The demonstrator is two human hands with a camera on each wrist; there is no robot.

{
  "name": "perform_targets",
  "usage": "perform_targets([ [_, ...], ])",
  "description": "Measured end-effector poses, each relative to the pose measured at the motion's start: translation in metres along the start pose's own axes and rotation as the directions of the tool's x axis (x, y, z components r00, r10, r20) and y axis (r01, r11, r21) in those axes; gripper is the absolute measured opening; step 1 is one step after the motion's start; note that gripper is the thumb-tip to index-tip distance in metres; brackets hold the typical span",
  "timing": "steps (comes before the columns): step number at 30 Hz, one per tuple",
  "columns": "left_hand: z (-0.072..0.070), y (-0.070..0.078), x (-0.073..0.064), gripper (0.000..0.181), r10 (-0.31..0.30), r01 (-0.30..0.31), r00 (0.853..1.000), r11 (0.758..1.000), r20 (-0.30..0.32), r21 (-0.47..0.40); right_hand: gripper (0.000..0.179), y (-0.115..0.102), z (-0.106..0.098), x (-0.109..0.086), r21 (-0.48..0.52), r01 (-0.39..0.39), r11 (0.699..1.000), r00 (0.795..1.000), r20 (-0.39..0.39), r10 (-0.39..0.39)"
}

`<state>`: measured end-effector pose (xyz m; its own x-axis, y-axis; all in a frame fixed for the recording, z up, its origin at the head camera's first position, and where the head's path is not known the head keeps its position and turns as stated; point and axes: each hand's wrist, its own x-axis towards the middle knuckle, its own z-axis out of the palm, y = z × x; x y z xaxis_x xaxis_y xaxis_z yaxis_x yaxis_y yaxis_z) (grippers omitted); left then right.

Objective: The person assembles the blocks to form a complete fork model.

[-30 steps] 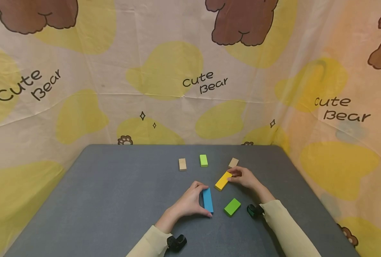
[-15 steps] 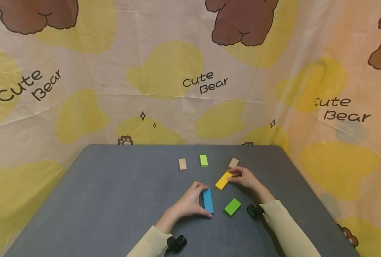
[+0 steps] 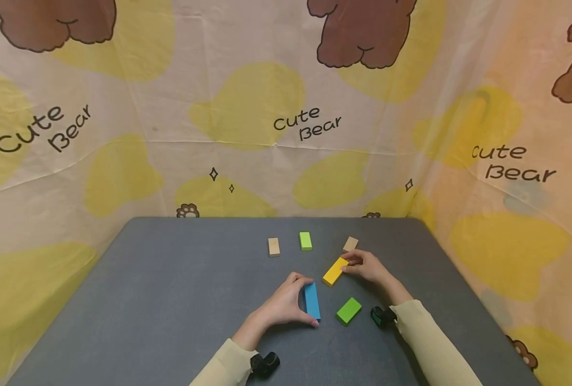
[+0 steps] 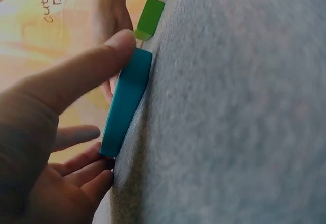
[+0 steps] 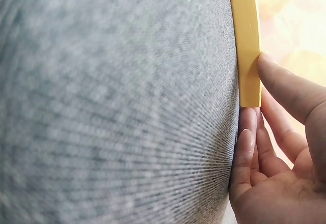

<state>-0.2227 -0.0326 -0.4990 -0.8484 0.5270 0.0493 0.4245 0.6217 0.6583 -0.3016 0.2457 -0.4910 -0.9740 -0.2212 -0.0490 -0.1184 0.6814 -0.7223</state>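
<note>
In the head view, a long blue block (image 3: 312, 302) lies on the grey table near the middle. My left hand (image 3: 286, 300) spans it lengthwise, thumb at the near end and fingers at the far end. The left wrist view shows the thumb over one end of this blue block (image 4: 127, 99). Farther right, a yellow block (image 3: 334, 272) lies at a slant, its far right end held by my right hand (image 3: 370, 267). Up close, my right thumb presses the side of the yellow block (image 5: 248, 56), with fingers against its end. A green block (image 3: 349, 311) rests between the two wrists.
Toward the back of the table (image 3: 194, 279) lie a plain wooden block (image 3: 273, 247) and a light green block (image 3: 305, 241). Another wooden block (image 3: 350, 244) sits just behind my right fingers. A bear-print cloth (image 3: 247, 107) hangs behind and beside the table.
</note>
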Motion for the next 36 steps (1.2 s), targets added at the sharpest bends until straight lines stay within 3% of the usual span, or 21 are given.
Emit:
perform_targets([
  [5, -0.003, -0.002, -0.002, 0.077, 0.014, -0.017, 0.997, 0.999, -0.069, -0.048, 0.038, 0.001, 0.0, 0.0, 0.002, 0.004, 1.0, 1.0, -0.003, -0.004],
  [11, -0.011, -0.004, -0.005, 0.056, 0.158, -0.155, 0.98, 0.987, -0.119, 0.037, 0.038, 0.001, 0.0, -0.001, 0.001, -0.008, 1.0, 1.0, -0.006, 0.008],
  [18, -0.019, -0.001, -0.007, 0.048, 0.31, -0.304, 0.951, 0.942, -0.017, 0.141, 0.039, 0.001, 0.001, 0.001, 0.01, -0.016, 1.0, 1.0, -0.009, 0.016],
  [29, -0.019, 0.004, -0.007, 0.042, 0.376, -0.382, 0.924, 0.911, 0.067, 0.154, 0.04, 0.002, -0.001, 0.002, 0.015, -0.009, 1.0, 1.0, 0.002, 0.009],
  [36, -0.016, 0.004, -0.003, 0.042, 0.357, -0.37, 0.927, 0.921, 0.116, 0.118, 0.04, 0.002, -0.001, 0.001, -0.003, 0.005, 1.0, 1.0, 0.001, -0.005],
])
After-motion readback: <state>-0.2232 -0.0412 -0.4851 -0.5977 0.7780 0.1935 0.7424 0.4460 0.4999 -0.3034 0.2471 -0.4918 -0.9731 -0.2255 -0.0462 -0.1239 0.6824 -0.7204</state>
